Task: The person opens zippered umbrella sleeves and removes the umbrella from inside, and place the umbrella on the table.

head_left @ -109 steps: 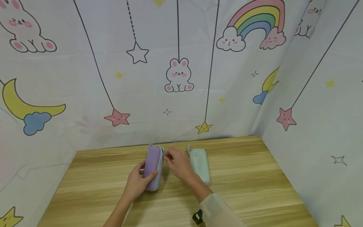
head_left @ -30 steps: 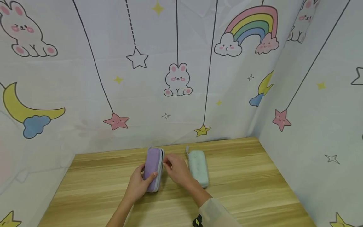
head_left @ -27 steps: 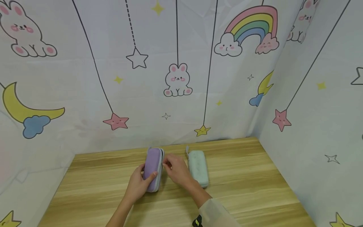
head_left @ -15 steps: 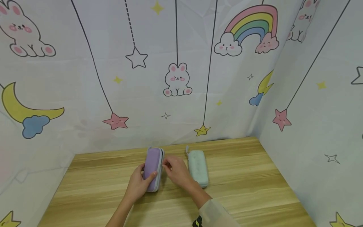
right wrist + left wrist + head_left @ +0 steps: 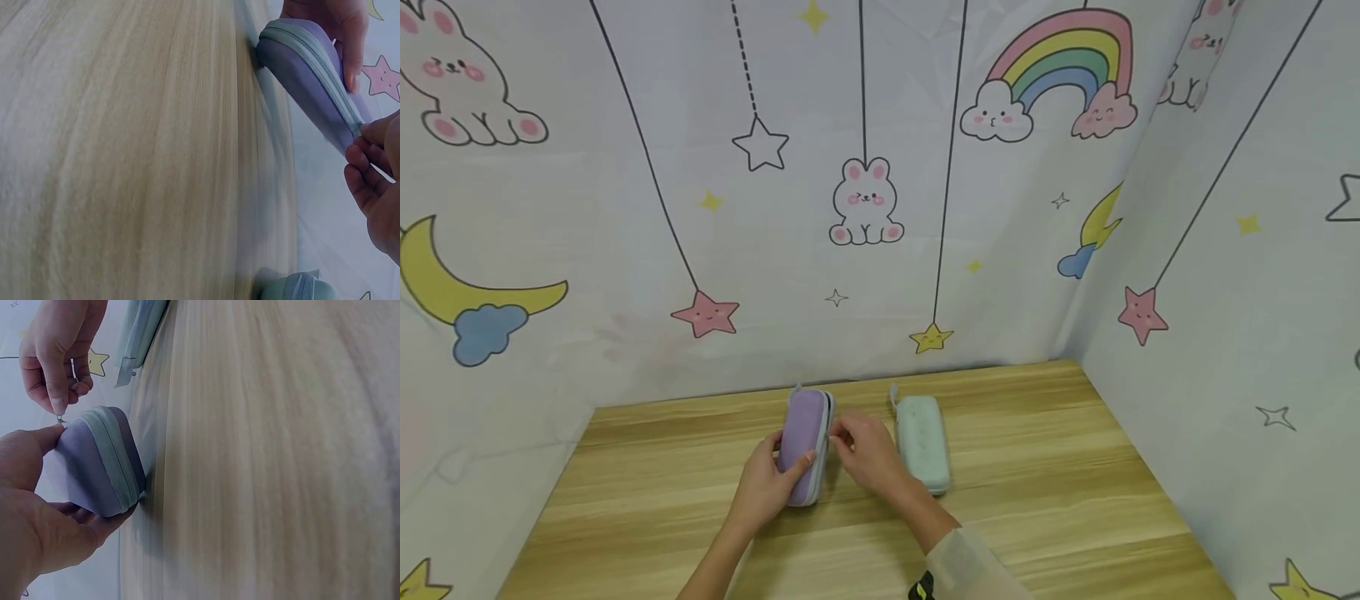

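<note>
A purple zip pencil case (image 5: 802, 446) with a pale zipper band stands tilted on the wooden table. My left hand (image 5: 766, 483) grips it from the left, thumb on the zipper side and fingers behind. Beside its zipper, my right hand (image 5: 867, 450) pinches the small metal zipper pull (image 5: 60, 418) between thumb and finger. A short dark gap shows in the zipper near the far end of the case. In the right wrist view, the right fingertips (image 5: 374, 134) sit right at the zipper band. What is inside the case is hidden.
A mint-green pencil case (image 5: 923, 443) lies to the right of the right hand, its wrist loop toward the back. A small black and yellow object (image 5: 921, 586) shows by the right sleeve. Printed cloth walls (image 5: 790, 333) stand behind and beside the table (image 5: 1060, 500).
Compared with the earliest frame, my right hand has moved a little along the zipper toward the near end. The left hand keeps its grip; the mint-green case stays put.
</note>
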Available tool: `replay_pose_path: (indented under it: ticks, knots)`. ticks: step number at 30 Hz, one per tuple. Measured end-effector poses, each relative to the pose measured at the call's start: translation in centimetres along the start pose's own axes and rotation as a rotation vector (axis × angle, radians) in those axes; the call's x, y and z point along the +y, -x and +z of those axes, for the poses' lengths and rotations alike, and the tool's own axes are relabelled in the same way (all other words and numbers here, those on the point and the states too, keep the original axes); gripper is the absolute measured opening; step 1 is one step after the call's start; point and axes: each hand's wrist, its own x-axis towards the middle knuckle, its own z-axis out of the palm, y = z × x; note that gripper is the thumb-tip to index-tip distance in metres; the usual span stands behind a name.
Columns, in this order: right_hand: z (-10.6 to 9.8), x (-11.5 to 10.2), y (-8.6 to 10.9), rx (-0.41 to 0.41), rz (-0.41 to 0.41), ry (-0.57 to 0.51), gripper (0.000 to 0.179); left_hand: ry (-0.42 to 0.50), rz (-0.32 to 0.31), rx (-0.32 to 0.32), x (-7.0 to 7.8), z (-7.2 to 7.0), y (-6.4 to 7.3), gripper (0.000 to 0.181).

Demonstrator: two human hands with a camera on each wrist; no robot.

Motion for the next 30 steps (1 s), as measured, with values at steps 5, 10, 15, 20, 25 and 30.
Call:
replay_pose_path:
  ticks: [5, 10, 15, 20, 25, 30]
  knots:
    - [0.1, -0.1, 0.0, 0.000, -0.015, 0.009, 0.012, -0.003, -0.007, 0.003, -0.1, 0.0, -0.1, 0.081]
    - [0.2, -0.3, 0.2, -0.003, -0.020, -0.003, 0.013, -0.004, -0.010, 0.011, -0.2, -0.1, -0.2, 0.080]
    - [0.5, -0.4, 0.4, -0.019, -0.022, -0.007, 0.013, -0.007, -0.019, 0.024, -0.3, -0.2, -0.2, 0.080]
    - [0.8, -0.5, 0.4, -0.014, -0.028, -0.002, 0.012, -0.010, -0.020, 0.028, -0.5, -0.1, -0.2, 0.079]
    - [1.0, -0.5, 0.6, -0.008, -0.048, 0.002, 0.012, -0.007, -0.022, 0.039, -0.6, -0.1, -0.3, 0.077]
    - [1.2, -0.5, 0.8, -0.026, -0.038, -0.009, 0.007, 0.001, -0.026, 0.049, -0.6, 0.0, -0.3, 0.077]
